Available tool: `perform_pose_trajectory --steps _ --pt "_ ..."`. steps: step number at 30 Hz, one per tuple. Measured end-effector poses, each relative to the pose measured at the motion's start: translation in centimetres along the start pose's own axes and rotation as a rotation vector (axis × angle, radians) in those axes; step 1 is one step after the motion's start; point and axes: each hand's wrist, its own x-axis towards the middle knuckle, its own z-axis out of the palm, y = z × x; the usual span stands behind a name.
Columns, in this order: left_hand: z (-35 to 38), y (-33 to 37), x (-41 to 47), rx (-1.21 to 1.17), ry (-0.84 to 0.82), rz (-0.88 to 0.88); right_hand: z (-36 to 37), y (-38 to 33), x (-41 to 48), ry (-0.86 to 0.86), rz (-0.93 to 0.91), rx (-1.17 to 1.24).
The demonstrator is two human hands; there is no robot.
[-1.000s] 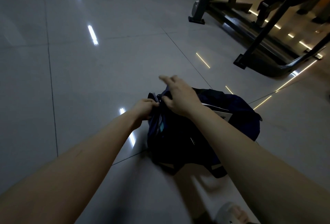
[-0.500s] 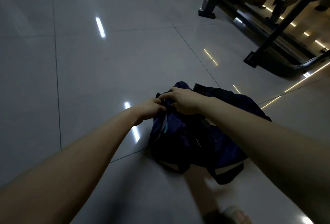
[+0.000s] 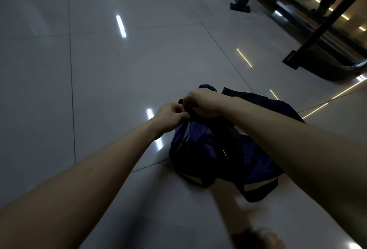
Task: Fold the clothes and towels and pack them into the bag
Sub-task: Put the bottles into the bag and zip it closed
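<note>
A dark navy bag point(image 3: 214, 149) lies slumped on the grey tiled floor, right of centre. My left hand point(image 3: 170, 116) pinches the bag's top edge at its far left end. My right hand point(image 3: 204, 101) grips the same end from the right, its fingers curled down over the fabric. The two hands almost touch. A teal strip shows along the bag's zip line below my left hand. No clothes or towels are visible outside the bag; its inside is hidden.
Dark metal gym equipment frames point(image 3: 321, 36) stand at the upper right on the floor. My foot point(image 3: 260, 238) shows at the bottom edge. Glossy grey floor tiles point(image 3: 99, 70) stretch to the left and behind the bag.
My right hand has come down from a raised, open pose onto the bag's end and now grips it beside my left hand. The white label on the bag is no longer visible.
</note>
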Motion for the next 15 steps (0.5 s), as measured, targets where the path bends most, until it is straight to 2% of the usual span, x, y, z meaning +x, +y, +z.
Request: perform_pose_trajectory --steps 4,7,11,15 --pt "-0.5 -0.6 0.4 -0.181 0.080 -0.026 0.0 1.0 -0.3 0.122 0.031 0.036" --pt "-1.0 -4.0 0.9 -0.195 0.229 -0.172 0.0 3.1 -0.5 0.238 0.108 0.079" --pt "1.3 -8.9 0.8 -0.102 0.097 -0.410 -0.2 5.9 -0.8 0.348 0.222 0.176" --pt "4.1 -10.2 1.2 -0.459 -0.016 -0.482 -0.6 7.1 -1.1 0.374 0.261 0.241"
